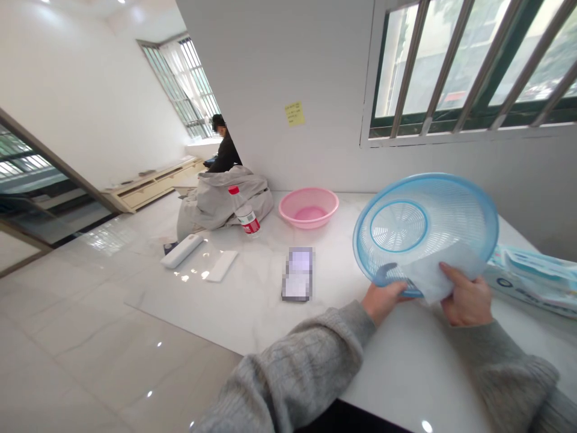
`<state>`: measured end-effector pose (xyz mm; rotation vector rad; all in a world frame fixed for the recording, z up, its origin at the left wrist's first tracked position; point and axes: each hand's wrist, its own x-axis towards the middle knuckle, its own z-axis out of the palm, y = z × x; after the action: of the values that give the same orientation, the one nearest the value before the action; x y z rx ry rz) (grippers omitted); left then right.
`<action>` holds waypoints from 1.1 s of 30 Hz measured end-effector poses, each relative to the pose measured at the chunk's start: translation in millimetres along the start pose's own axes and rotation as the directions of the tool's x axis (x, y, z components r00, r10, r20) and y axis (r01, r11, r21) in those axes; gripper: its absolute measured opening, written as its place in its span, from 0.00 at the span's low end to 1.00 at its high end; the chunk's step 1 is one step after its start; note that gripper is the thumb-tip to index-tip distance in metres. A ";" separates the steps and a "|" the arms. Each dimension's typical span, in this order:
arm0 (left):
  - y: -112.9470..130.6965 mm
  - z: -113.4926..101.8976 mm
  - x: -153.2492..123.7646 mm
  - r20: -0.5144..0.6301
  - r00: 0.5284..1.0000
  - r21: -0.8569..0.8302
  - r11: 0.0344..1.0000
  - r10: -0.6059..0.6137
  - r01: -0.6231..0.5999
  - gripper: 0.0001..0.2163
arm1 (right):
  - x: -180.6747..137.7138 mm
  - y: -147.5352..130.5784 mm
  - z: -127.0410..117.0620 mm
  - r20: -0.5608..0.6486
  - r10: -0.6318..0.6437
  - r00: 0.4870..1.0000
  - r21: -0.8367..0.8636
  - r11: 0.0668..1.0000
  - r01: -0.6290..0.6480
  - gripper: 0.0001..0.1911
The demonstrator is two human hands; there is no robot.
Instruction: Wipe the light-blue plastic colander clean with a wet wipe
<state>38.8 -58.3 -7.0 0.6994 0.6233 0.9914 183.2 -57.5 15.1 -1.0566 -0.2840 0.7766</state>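
Note:
A large blue plastic colander (490,219) is tilted up in front of me, its perforated inside facing me. My left hand (383,302) grips its near rim, thumb on the edge beside a crescent-shaped blue part. Pinched in my right hand (466,296) is a thin white wipe (426,272), which lies over the colander's lower near side. The wipe covers part of the rim there. Right of that hand, a white and light-blue soft packet (536,282) rests on the table.
On the white table (256,300) are a pink basin (309,225), a phone (297,273), a red-capped bottle (247,219), a long white object (181,251), a flat white piece (222,266) and grey-beige cloth (210,201). Behind are a barred window (469,66) and, farther left, a person (226,155).

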 end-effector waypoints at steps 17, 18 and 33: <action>10.1 -1.4 2.9 0.026 0.999 -0.029 0.999 -0.031 0.031 0.37 | -4.4 6.3 3.2 0.082 0.243 0.967 0.039 0.968 -0.246 0.11; 10.2 -1.3 2.8 0.025 0.999 -0.016 1.000 -0.020 0.020 0.38 | -3.9 7.2 2.9 0.089 0.249 0.964 0.040 0.967 -0.253 0.11; 15.2 1.4 0.9 0.054 0.999 -0.078 0.997 0.002 0.002 0.36 | -10.5 4.4 -1.5 0.417 0.352 0.838 -0.060 0.930 -0.362 0.15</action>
<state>32.2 -52.2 5.3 0.6548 0.5349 0.9884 174.7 -64.7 12.2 -0.9227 -0.4518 1.3520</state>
